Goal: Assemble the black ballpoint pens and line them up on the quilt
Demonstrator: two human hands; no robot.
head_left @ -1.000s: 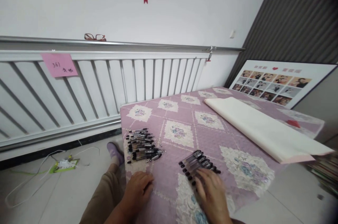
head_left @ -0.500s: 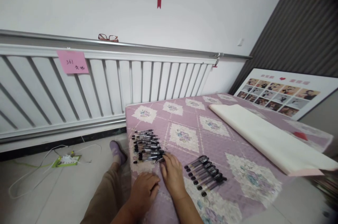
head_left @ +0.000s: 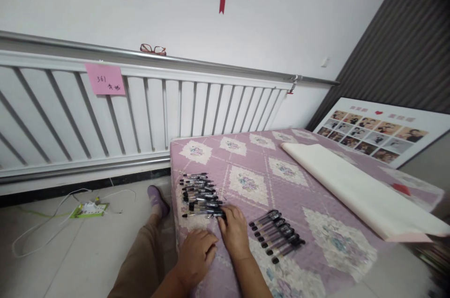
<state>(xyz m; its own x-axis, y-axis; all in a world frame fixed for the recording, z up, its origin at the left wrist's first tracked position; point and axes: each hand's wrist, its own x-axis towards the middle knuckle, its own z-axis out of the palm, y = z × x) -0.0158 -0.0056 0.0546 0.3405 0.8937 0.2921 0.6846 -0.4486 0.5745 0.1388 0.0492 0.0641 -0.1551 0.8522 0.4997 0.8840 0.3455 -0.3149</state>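
Observation:
On the purple quilted bed cover lies a loose pile of black-capped pens, roughly parallel to one another. At the right end of the closest pens, my right hand has its fingertips closed on a pen; the fingers partly cover that end. My left hand rests on the bed edge just below the pile, fingers loosely bent, thumb apart, with nothing visible in it. To the right of my right hand, a neat slanted row of similar pens lies side by side.
The bed stands against a white radiator with a pink note. A large cream sheet lies across the bed. A photo board leans beyond it. On the floor are a power strip and cables. Glasses sit on the pipe.
The view has shifted slightly, so everything appears a little further right. My right fingers stay at the ends of the near pens; my left hand keeps its place. The pens look unmoved.

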